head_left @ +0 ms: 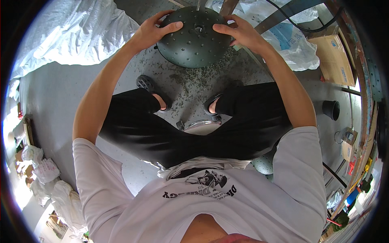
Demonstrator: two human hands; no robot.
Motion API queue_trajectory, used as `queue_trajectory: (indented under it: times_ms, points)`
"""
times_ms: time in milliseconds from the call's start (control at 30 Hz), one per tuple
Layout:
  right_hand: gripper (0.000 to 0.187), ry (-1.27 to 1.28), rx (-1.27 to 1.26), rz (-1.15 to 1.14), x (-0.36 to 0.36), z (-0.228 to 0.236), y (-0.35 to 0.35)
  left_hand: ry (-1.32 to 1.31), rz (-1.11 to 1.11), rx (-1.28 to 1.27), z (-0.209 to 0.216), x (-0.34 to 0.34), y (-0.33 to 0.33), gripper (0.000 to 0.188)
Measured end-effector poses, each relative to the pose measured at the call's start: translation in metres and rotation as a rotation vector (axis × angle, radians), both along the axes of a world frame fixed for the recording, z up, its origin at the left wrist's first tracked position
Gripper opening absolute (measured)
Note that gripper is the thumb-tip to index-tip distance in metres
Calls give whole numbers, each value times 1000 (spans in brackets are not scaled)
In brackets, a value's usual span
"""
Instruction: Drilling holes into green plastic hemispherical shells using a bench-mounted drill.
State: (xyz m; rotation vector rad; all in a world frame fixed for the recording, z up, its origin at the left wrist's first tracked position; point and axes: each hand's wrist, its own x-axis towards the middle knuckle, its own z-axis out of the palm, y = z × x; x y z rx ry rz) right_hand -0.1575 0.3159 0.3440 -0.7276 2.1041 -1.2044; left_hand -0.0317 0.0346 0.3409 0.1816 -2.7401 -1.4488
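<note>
A dark green dome, dotted with small round holes or dimples and with one larger round hole near its middle, is held out in front of me at the far side. My left hand grips its left edge, thumb lying along the top and fingers round the rim. On the opposite edge my right hand holds it the same way, its thumb pointing toward the middle hole. Just beyond the dome a thin metal rod shows; where it meets the dome I cannot make out. The underside is hidden.
Small dark bits litter the grey floor below the dome, between my feet in clogs. White plastic sheeting bulges at the left. At right stand plastic bags, a cardboard box and a black bucket.
</note>
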Motion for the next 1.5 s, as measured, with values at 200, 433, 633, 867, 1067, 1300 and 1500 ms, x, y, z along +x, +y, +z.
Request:
queue_trajectory:
  times_ms: [200,433,633,867,1067,1300,1500]
  points:
    - [90,0,10,12,1,4,0,-23,-3,-2,2,0,0,89]
    - [91,1,-4,13,1,2,1,-35,0,16,6,1,3,88]
    - [92,33,6,-5,1,-1,0,-24,0,35,5,1,2,86]
    - [98,34,-37,-16,2,-7,-2,6,-5,34,2,-1,0,85]
    - [103,46,-48,-21,5,3,1,-6,16,34,5,-1,5,87]
    - [100,60,-49,-43,4,0,-1,-98,14,46,7,0,4,73]
    - [100,49,-39,-43,6,4,0,-28,0,71,11,-1,7,91]
